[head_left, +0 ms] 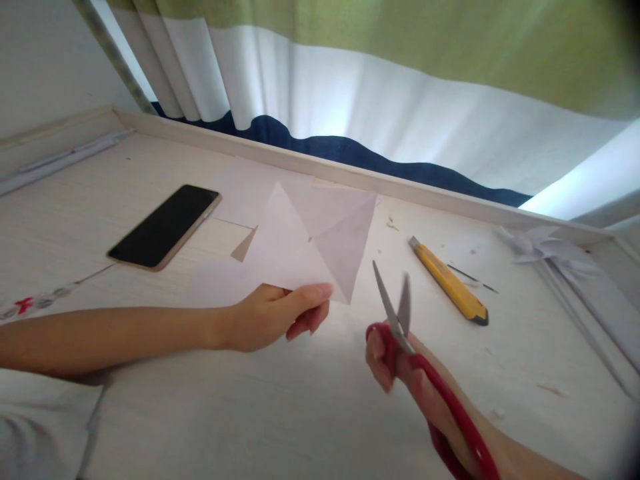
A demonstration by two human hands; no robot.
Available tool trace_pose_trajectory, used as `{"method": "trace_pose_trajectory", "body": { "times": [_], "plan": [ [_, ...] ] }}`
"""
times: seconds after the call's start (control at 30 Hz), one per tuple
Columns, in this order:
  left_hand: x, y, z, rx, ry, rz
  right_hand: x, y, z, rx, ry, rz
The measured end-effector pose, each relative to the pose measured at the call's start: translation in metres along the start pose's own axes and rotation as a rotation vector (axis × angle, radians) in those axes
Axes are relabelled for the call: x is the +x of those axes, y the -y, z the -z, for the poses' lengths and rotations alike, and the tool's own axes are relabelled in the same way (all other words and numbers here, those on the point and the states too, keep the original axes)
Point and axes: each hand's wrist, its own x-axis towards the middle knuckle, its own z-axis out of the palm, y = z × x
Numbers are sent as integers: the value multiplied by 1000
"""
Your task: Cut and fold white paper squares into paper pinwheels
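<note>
My left hand (287, 310) pinches the lower edge of a square sheet of white paper (280, 247) between thumb and fingers. Diagonal creases cross the sheet, and a small mark or hole shows near its middle. To the right of the paper, my right hand (407, 363) is wrapped round the red handles of a pair of scissors (395, 310). Their blades stand apart and point up and away from me, with a gap between them and the paper's edge.
A smartphone (165, 227) lies left of the paper. Right of it are a yellow utility knife (449, 280), a thin dark rod (473, 278) and paper scraps. A paper pinwheel (543, 250) lies far right. A raised rim (300, 160) and striped curtain (340, 87) border the back.
</note>
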Motion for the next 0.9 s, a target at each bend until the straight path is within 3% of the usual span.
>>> {"method": "trace_pose_trajectory", "body": {
  "times": [0.13,0.23,0.57,0.8,0.9],
  "plan": [
    [1,-4,1,-14,-139,-19,0,11,-2,-150,71,-183],
    [-1,-5,0,-14,-195,-39,3,17,-8,-140,101,-268],
    [1,3,1,29,-203,-103,5,9,-15,-107,61,-319],
    [3,1,0,57,-280,-91,4,3,-13,-108,-22,-210],
    [3,2,-1,75,-270,-79,4,2,-14,-156,-11,-240]
  ]
}}
